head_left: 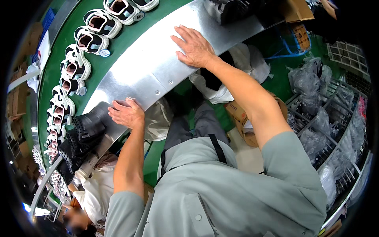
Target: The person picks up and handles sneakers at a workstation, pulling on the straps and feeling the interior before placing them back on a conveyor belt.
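1. Left hand (128, 113): open, palm down at the near edge of the metal ledge (138, 67), fingers extended and gripping nothing.
2. Just beyond its fingertips sit chunky black shoes (91, 124) with lugged soles, bunched along the left end of the ledge; whether fingers and shoe touch, I cannot tell.
3. Right hand (194, 48): also open and empty, laid palm down farther along the same ledge, fingers spread and pointing up and to the left.
4. The ledge itself is a curved, silvery strip with screws near a seam between the two hands. More dark footwear (231, 10) stands at its upper end, past the right hand.
5. Beyond the ledge runs a green surface (118, 47) carrying a long, curving row of black-and-white sneakers (92, 41) — some with round tags hanging off them.
6. Below the ledge, near the person's legs, are pale sacks (158, 118) and an open cardboard box (239, 118).
7. On the right stands a metal rack with clear plastic bags (312, 142) on it.
8. Lower left, another person in a white top (98, 189) is beside the ledge — well apart from the right hand.
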